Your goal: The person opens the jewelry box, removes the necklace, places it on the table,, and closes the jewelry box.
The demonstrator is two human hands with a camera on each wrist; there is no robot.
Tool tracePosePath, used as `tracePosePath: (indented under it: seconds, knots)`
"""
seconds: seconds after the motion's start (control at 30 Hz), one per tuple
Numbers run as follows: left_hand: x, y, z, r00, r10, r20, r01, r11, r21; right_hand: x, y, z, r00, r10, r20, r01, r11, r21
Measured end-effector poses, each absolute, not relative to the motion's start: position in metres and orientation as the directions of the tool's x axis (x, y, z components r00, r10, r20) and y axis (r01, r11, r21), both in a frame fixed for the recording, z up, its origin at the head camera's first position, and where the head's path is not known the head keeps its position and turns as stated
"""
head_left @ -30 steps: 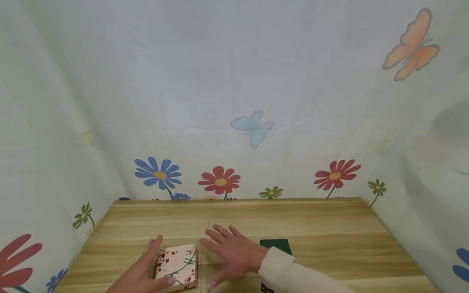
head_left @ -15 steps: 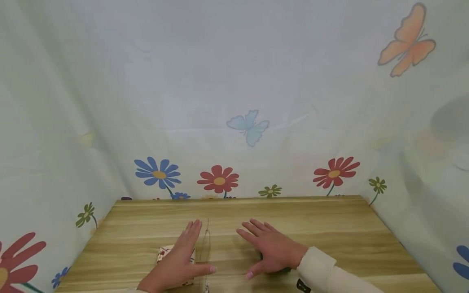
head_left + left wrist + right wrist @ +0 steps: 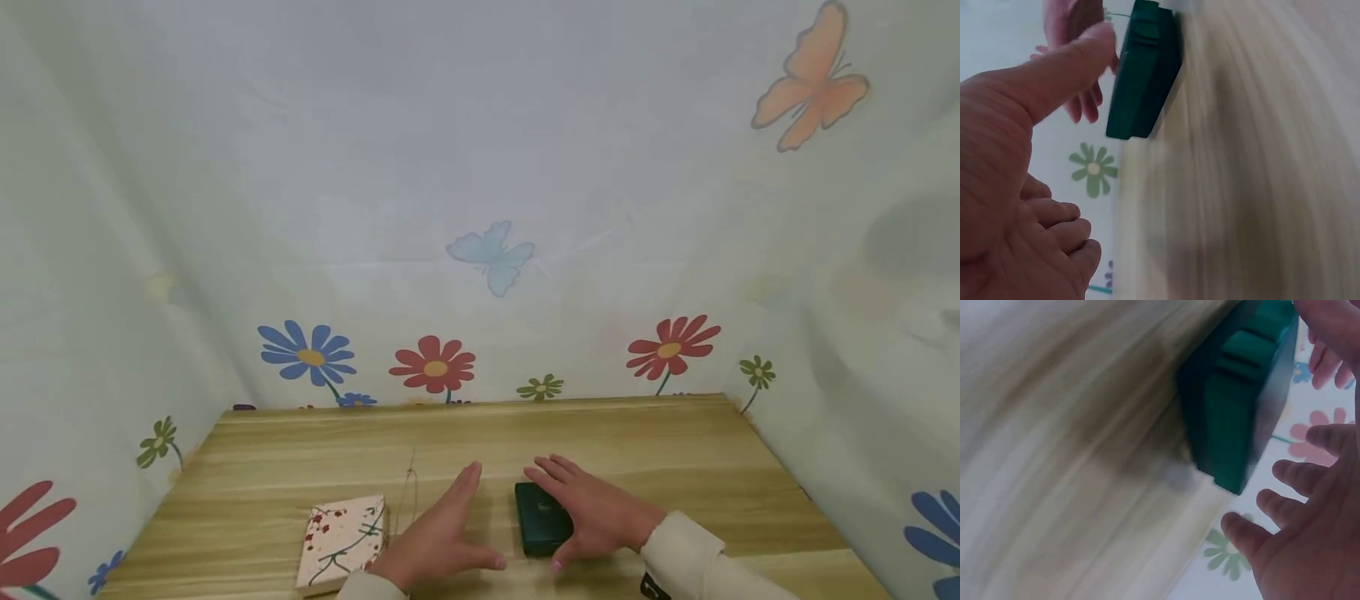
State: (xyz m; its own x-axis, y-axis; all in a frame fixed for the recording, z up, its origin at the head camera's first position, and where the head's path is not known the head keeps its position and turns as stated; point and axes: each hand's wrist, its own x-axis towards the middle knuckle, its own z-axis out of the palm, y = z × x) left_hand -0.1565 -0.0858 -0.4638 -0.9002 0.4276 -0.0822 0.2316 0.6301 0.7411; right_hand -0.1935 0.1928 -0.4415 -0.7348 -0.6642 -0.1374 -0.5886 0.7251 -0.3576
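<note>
left grip (image 3: 438,540) has moved nearer the green box (image 3: 542,523)

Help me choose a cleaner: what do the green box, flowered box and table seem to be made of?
Green box: perhaps leatherette or coated card; smooth, slightly glossy where its top catches light in the right wrist view.
Flowered box: possibly paper or cloth over card; its pale, patterned top looks matte.
Table: wood or wood-look laminate, smooth-looking, judging by its streaky grain.
</note>
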Motion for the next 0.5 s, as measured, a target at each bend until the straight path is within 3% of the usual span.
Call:
tracePosePath:
  seconds: [0.3,0.5]
  knots:
    - [-0.166,-0.054,-0.481,-0.885,0.461,-0.074,0.28,0.651,0.706,-0.197,0.204,-0.456,-0.753,-0.63,-0.191,-0.508,0.74,-0.441]
    - [-0.168,-0.047,-0.485,-0.885,0.461,-0.064,0.297,0.664,0.686,-0.197,0.207,-0.46,-0.754,-0.628,-0.192,-0.506,0.743,-0.438]
